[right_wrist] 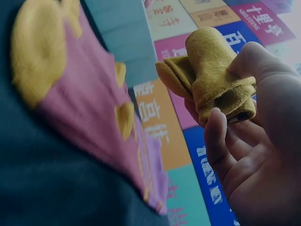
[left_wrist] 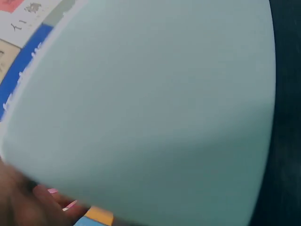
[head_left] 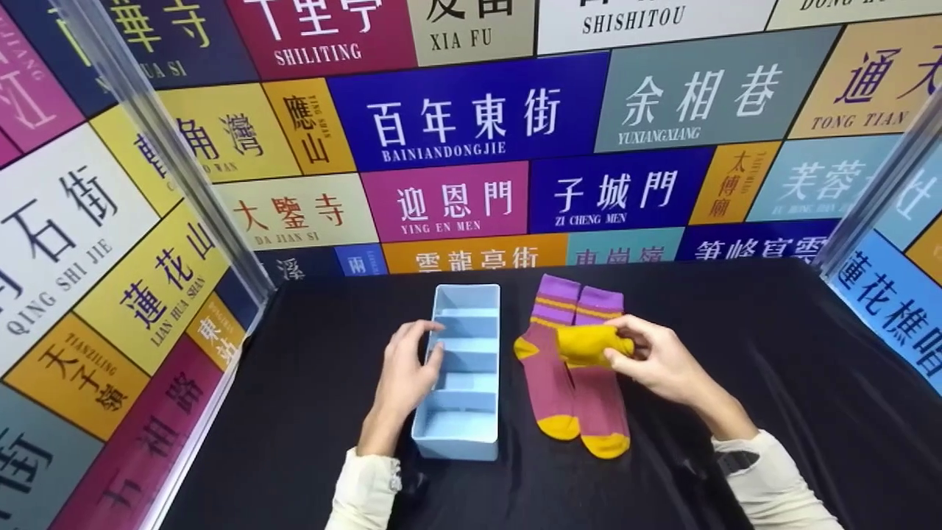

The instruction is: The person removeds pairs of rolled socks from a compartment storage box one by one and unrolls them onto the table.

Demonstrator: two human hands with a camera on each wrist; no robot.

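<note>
My right hand (head_left: 657,361) holds a rolled-up bundle of yellow socks (head_left: 592,345) between thumb and fingers, raised over a flat pair of socks. In the right wrist view, the bundle (right_wrist: 211,70) shows its folded layers and a small opening near the fingertips. Beneath it on the black cloth lie the pink-purple socks (head_left: 548,383), with yellow toes, heels and stripes. To their left stands a light blue divided box (head_left: 456,449). At the box's left rim is my left hand (head_left: 405,368), thumb and fingertips spread over the edge. The box wall (left_wrist: 150,103) fills most of the left wrist view.
Black cloth (head_left: 294,412) covers the table. Behind it rises a wall of coloured signs (head_left: 471,132) with lettering. Clear upright posts (head_left: 199,162) stand at the left and right corners.
</note>
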